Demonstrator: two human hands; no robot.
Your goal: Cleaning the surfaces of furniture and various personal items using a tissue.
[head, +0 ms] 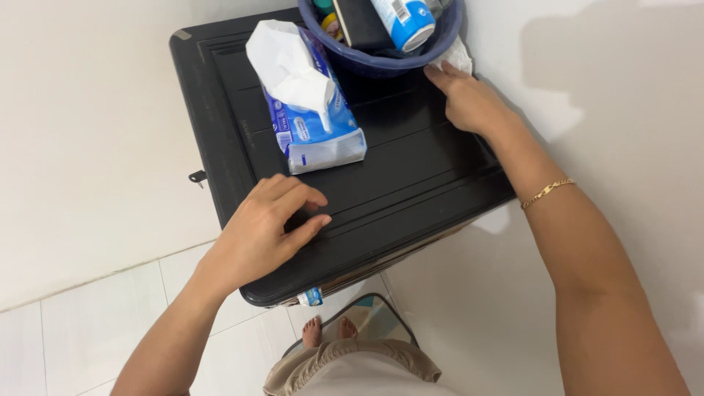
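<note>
Meanwhile, a person leans over a black table set against a pale wall. Their left hand rests on the top near its front edge, fingers loosely bent and gripping nothing. The right hand lies flat by a blue basket of bottles, fingertips on a white tissue beside it. A blue tissue pack sits between the hands. A nudge from the right hand could, it seems, tip the crowded basket.

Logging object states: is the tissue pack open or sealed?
Open. A white tissue sticks up out of the top of the blue tissue pack lying on the black cabinet top.
</note>
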